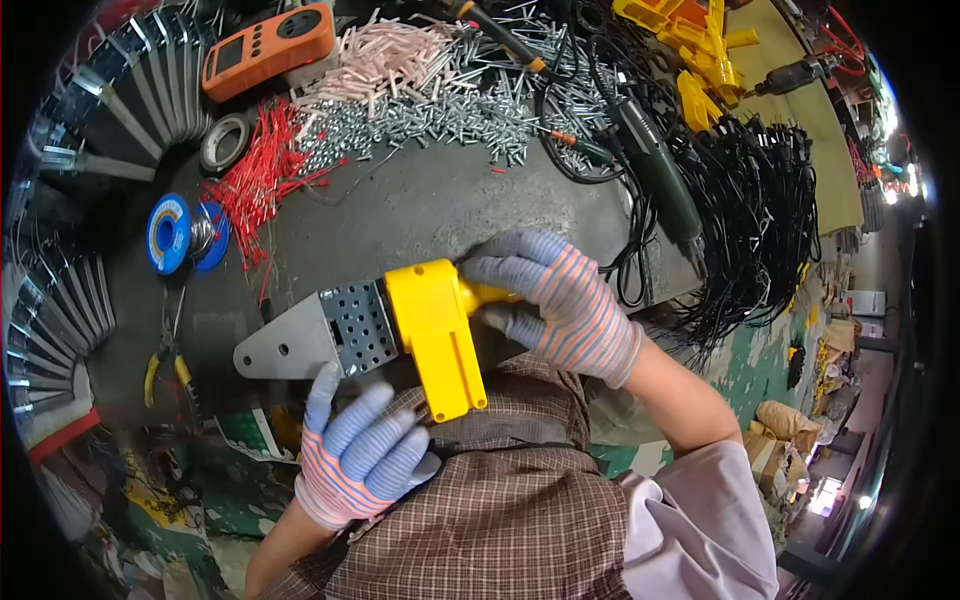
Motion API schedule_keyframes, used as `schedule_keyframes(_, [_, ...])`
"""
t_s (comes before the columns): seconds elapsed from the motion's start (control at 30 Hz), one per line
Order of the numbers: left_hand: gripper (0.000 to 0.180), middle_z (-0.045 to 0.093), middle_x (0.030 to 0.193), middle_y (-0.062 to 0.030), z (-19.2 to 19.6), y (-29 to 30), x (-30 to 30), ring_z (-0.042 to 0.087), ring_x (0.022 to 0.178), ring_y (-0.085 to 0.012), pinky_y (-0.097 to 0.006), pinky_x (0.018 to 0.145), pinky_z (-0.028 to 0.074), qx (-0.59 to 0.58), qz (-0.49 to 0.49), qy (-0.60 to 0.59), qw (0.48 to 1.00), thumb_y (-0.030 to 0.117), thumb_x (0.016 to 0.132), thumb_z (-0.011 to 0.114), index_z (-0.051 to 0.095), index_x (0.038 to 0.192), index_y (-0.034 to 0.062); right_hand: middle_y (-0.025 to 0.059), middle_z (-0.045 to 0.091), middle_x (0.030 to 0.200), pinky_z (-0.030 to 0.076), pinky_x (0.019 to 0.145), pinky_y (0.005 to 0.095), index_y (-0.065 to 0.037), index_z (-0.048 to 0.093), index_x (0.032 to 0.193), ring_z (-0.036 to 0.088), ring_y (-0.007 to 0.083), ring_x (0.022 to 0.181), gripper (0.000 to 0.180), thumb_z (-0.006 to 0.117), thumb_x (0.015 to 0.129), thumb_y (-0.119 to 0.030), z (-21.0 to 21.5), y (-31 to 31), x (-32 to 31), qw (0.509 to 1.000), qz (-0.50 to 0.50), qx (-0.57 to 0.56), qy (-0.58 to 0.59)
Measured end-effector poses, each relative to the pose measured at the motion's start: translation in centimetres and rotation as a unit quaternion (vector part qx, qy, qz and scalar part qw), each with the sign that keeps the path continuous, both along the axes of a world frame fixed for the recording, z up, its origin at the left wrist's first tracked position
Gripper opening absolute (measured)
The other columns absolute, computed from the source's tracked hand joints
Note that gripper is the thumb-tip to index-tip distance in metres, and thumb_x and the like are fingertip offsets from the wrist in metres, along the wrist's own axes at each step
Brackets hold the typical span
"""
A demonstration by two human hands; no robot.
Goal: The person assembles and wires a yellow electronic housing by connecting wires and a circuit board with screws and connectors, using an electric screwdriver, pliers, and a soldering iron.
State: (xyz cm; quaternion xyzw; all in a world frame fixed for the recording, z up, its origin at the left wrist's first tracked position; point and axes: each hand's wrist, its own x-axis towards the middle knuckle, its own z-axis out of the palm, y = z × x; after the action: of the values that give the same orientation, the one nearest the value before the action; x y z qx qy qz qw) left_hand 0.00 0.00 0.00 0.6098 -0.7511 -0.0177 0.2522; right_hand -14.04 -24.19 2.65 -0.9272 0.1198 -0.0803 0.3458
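A tool like a plastic-pipe welding iron lies across the near edge of the dark worktop, with a yellow plastic housing [436,335], a perforated metal guard [360,328] and a flat, tapering metal plate [290,342] pointing left. My right hand [565,300], in a blue-and-orange striped knit glove, is closed around the yellow handle at the housing's right side. My left hand [360,445], gloved alike, is below the metal plate with its fingers apart. Its index fingertip reaches the plate's lower edge; whether it touches I cannot tell.
Piles of screws [450,125], pink sleeves [380,62] and red wires [262,175] cover the far side. A solder spool [170,234], pliers [170,365] and an orange meter [268,50] stand left. A dark green electric screwdriver [655,170] and black cables [750,220] lie right.
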Motion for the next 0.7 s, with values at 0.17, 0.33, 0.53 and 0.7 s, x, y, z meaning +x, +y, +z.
schedule_keyframes(0.17, [0.039,0.047,0.115,-0.0102,-1.2,-3.7,-0.3,0.051,0.107,-0.0307,-0.048,0.094,0.043,-0.085,0.111,-0.019,0.99,0.03,0.075,0.07,0.062,0.112,0.0225,0.0124,0.057,0.106,0.045,0.089,0.0413,-0.009,0.058,0.119,0.055,0.0333,0.102,0.047,0.067,0.073,-0.014,0.2,-0.3,-0.1,0.999,0.001,-0.051,0.018])
schedule_keyframes(0.33, [0.045,0.048,0.128,-0.0102,-1.1,-6.2,-0.3,0.045,0.12,-0.0306,-0.051,0.104,0.034,-0.071,0.157,-0.087,0.981,0.026,0.075,0.065,0.058,0.119,0.0194,0.0142,0.058,0.098,0.046,0.08,0.0405,-0.004,0.057,0.103,0.057,0.0307,0.096,0.035,0.063,0.07,-0.016,-0.1,-0.4,3.5,0.95,-0.016,-0.284,0.128])
schedule_keyframes(0.53, [0.06,0.044,0.135,-0.0154,-1.3,-7.2,-0.7,0.037,0.131,-0.0336,-0.062,0.11,0.019,-0.008,0.085,-0.106,0.991,0.03,0.077,0.062,0.046,0.13,0.007,0.0109,0.06,0.084,0.047,0.07,0.0389,-0.006,0.057,0.089,0.061,0.0273,0.079,0.027,0.066,0.069,-0.021,-2.1,-1.1,3.6,0.924,0.001,-0.38,0.029])
schedule_keyframes(0.7, [0.057,0.05,0.125,-0.0147,-1.9,-7.3,-2.2,0.044,0.123,-0.0335,-0.055,0.101,0.033,-0.095,0.093,-0.105,0.986,0.04,0.081,0.062,0.049,0.123,0.0042,0.011,0.061,0.08,0.048,0.069,0.0395,-0.006,0.056,0.086,0.062,0.028,0.078,0.023,0.064,0.068,-0.019,-1.2,-1.6,3.6,0.933,0.037,-0.356,0.049])
